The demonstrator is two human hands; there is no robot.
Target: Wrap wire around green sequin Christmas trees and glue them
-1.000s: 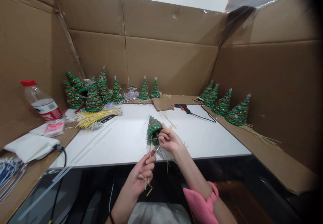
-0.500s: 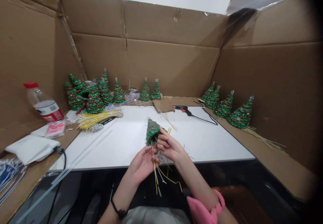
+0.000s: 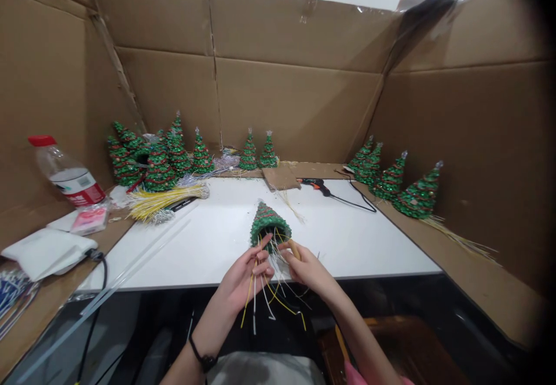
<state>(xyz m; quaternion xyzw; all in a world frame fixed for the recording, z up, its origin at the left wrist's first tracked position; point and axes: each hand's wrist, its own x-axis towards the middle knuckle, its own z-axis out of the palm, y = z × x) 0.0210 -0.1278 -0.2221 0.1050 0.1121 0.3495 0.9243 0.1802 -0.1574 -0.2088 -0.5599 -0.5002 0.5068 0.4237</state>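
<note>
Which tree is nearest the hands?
The lone tree near the table's front edge, tipped, hollow base facing the person, wires hanging out. The other trees are farther off, by the cardboard walls.

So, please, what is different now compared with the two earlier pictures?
The nearest tree has turned its open base more toward the camera. The left hand moved up to that opening; the right hand moved down from the tree's side, still holding a wooden handle. Glue gun and bottle stayed.
</note>
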